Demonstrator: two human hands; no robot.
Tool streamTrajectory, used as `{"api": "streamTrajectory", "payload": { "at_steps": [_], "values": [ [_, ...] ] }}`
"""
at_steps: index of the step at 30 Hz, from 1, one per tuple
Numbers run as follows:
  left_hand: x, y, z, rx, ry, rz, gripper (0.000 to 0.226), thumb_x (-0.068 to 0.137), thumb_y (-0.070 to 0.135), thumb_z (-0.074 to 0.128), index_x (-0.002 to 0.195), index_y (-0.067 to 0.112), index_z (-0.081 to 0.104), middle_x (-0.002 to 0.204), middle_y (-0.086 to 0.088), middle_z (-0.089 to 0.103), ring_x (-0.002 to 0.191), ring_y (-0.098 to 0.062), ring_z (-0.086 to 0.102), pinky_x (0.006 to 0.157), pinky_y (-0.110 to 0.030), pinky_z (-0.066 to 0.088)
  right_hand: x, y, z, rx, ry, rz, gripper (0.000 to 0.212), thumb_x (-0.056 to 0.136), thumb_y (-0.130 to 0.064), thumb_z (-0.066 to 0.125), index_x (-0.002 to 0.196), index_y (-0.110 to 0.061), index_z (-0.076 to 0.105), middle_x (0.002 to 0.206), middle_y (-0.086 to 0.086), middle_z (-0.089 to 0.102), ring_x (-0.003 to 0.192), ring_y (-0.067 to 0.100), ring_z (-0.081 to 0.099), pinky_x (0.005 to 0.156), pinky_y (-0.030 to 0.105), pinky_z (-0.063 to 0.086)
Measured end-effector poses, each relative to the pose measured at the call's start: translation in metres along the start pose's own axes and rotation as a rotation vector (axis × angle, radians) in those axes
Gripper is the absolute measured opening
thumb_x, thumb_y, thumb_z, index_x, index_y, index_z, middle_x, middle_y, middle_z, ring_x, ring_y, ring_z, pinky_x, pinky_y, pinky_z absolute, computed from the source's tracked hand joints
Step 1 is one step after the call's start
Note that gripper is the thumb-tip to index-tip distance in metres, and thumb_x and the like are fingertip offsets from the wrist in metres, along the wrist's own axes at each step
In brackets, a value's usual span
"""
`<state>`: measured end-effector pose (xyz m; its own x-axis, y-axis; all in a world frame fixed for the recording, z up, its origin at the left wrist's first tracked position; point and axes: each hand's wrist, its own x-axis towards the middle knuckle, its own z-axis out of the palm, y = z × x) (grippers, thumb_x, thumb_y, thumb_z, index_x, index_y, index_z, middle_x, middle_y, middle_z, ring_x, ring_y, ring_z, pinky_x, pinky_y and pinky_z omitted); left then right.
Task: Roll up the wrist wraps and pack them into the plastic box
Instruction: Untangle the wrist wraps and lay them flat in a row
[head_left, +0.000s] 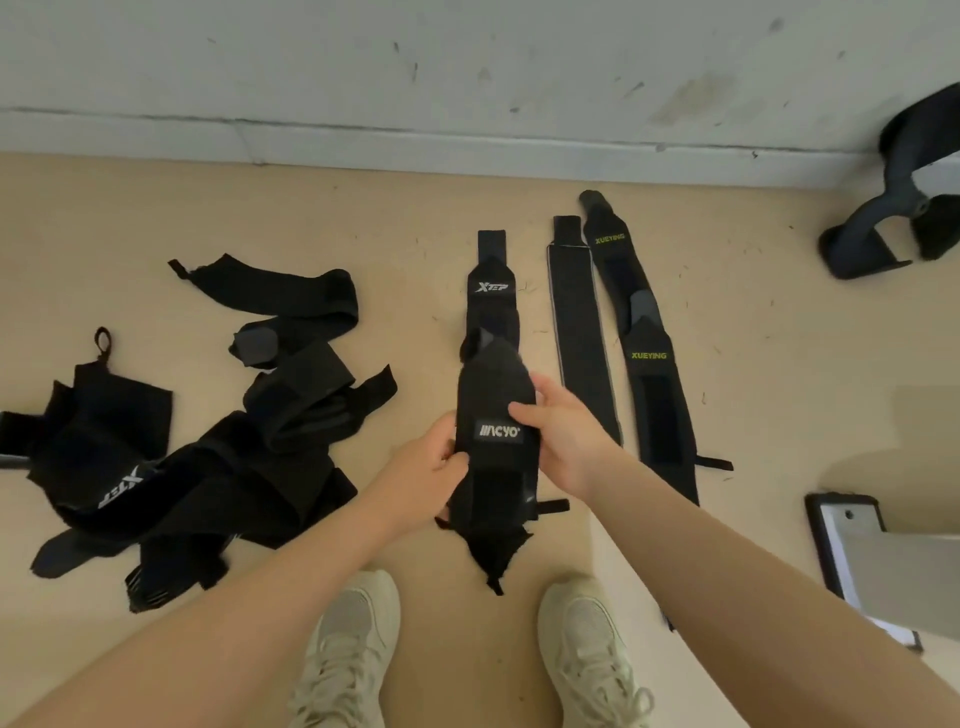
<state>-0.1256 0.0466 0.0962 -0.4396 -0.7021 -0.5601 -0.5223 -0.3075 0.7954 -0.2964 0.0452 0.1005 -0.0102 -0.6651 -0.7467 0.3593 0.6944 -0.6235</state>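
Both hands meet on one black wrist wrap (497, 447), the one bearing a white "IINCYO" label, and it serves here as the landmark. The left hand (431, 470) grips its left edge, fingers curled round the fabric with the thumb on top beside the label. The right hand (563, 434) holds the right edge, thumb laid across the front next to the label and the other fingers wrapped behind. The wrap hangs lengthwise between the two hands, its lower end tapering to a ragged point above the floor (208, 208).

Just beyond the held wrap, partly covered by its upper end, an XTEP wrap (491, 288) lies flat and straight on the floor. To the right of the held wrap lies a plain black wrap with pale edges (579, 322), and further right again two XUEYING wraps (649, 358) with yellow-green lettering, overlapping end to end. To the left of the held wrap sits a tangled heap of black wraps (218, 441), one showing an XTEP logo.

Below the held wrap, a pair of pale sneakers (358, 639) stand on the floor. Far to its right, at the frame's edge, a black-rimmed tray or lid (826, 545) shows only in part, and I cannot tell what it is. A dark chair base (883, 234) stands by the wall (467, 62).
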Motion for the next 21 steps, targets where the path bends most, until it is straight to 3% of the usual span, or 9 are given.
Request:
{"api": "streamTrajectory", "payload": {
  "at_steps": [1, 4, 8, 10, 12, 14, 16, 18, 21],
  "values": [
    [0.003, -0.009, -0.004, -0.024, -0.009, -0.021, 0.032, 0.099, 0.024, 0.043, 0.128, 0.038, 0.036, 0.110, 0.012, 0.060, 0.105, -0.009, 0.059, 0.085, -0.029, 0.055, 0.009, -0.006, 0.010, -0.014, 0.010, -0.039, 0.033, 0.092, -0.004, 0.053, 0.121, -0.021, 0.054, 0.117, 0.006, 0.062, 0.108, 0.026, 0.060, 0.091, 0.045, 0.051],
    [0.015, -0.037, -0.013, -0.102, -0.012, -0.059, 0.029, 0.098, 0.026, 0.047, 0.122, 0.039, 0.040, 0.121, 0.012, 0.057, 0.117, -0.007, 0.053, 0.100, -0.032, 0.046, 0.042, -0.030, 0.040, -0.013, 0.025, -0.106, 0.029, 0.094, -0.005, 0.049, 0.117, -0.021, 0.054, 0.114, 0.005, 0.062, 0.106, 0.025, 0.060, 0.089, 0.045, 0.052],
    [0.058, -0.057, -0.032, -0.022, 0.150, -0.077, 0.034, 0.095, 0.024, 0.053, 0.128, 0.020, 0.047, 0.114, 0.014, 0.056, 0.116, -0.009, 0.053, 0.095, -0.024, 0.042, 0.093, -0.070, 0.068, 0.127, 0.082, -0.228, 0.028, 0.096, -0.003, 0.046, 0.117, -0.020, 0.054, 0.108, 0.004, 0.063, 0.100, 0.024, 0.062, 0.072, 0.038, 0.055],
    [0.091, -0.049, -0.050, -0.056, 0.270, -0.086, 0.043, 0.096, 0.023, 0.050, 0.138, 0.022, 0.038, 0.122, 0.011, 0.054, 0.120, -0.010, 0.051, 0.096, -0.025, 0.040, 0.124, -0.091, 0.075, 0.102, 0.062, -0.345, 0.039, 0.096, -0.005, 0.046, 0.131, -0.022, 0.046, 0.123, 0.003, 0.058, 0.113, 0.024, 0.058, 0.087, 0.042, 0.053],
    [0.130, -0.040, -0.070, -0.090, 0.355, -0.096, 0.064, 0.098, 0.017, 0.047, 0.150, 0.023, 0.011, 0.141, 0.003, 0.042, 0.131, -0.014, 0.041, 0.107, -0.033, 0.033, 0.158, -0.101, 0.075, -0.115, 0.098, -0.413, 0.057, 0.098, -0.012, 0.046, 0.149, -0.024, 0.021, 0.149, 0.002, 0.036, 0.134, 0.023, 0.039, 0.109, 0.043, 0.035],
    [0.162, -0.042, -0.084, 0.144, 0.412, -0.121, 0.074, 0.097, 0.012, 0.047, 0.151, 0.021, -0.002, 0.153, -0.005, 0.023, 0.139, -0.023, 0.028, 0.114, -0.038, 0.023, 0.182, -0.091, 0.066, -0.456, 0.250, -0.436, 0.063, 0.099, -0.016, 0.044, 0.152, -0.025, 0.009, 0.156, 0.000, 0.022, 0.141, 0.023, 0.026, 0.114, 0.043, 0.025],
    [0.170, -0.060, -0.086, 0.504, 0.442, -0.082, 0.066, 0.096, 0.008, 0.047, 0.151, 0.014, 0.010, 0.153, -0.009, 0.019, 0.138, -0.026, 0.027, 0.114, -0.037, 0.024, 0.185, -0.053, 0.048, -0.860, 0.328, -0.528, 0.060, 0.098, -0.011, 0.044, 0.151, -0.022, 0.019, 0.156, 0.000, 0.023, 0.142, 0.021, 0.025, 0.116, 0.041, 0.024],
    [0.160, -0.085, -0.074, 0.720, 0.386, -0.003, 0.055, 0.096, 0.008, 0.046, 0.147, 0.013, 0.026, 0.150, -0.009, 0.025, 0.134, -0.024, 0.033, 0.111, -0.036, 0.033, 0.176, 0.002, 0.026, -1.273, 0.229, -0.535, 0.057, 0.095, -0.008, 0.049, 0.147, -0.022, 0.030, 0.156, -0.001, 0.023, 0.143, 0.020, 0.023, 0.117, 0.041, 0.022],
    [0.139, -0.118, -0.041, 0.908, 0.118, -0.036, 0.062, 0.096, 0.006, 0.044, 0.151, 0.017, 0.017, 0.157, -0.008, 0.012, 0.143, -0.024, 0.018, 0.115, -0.035, 0.025, 0.165, 0.067, -0.001, -1.685, 0.023, -0.401, 0.062, 0.095, -0.016, 0.050, 0.149, -0.026, 0.020, 0.159, -0.004, 0.009, 0.146, 0.019, 0.009, 0.118, 0.041, 0.010]
  ]
}}
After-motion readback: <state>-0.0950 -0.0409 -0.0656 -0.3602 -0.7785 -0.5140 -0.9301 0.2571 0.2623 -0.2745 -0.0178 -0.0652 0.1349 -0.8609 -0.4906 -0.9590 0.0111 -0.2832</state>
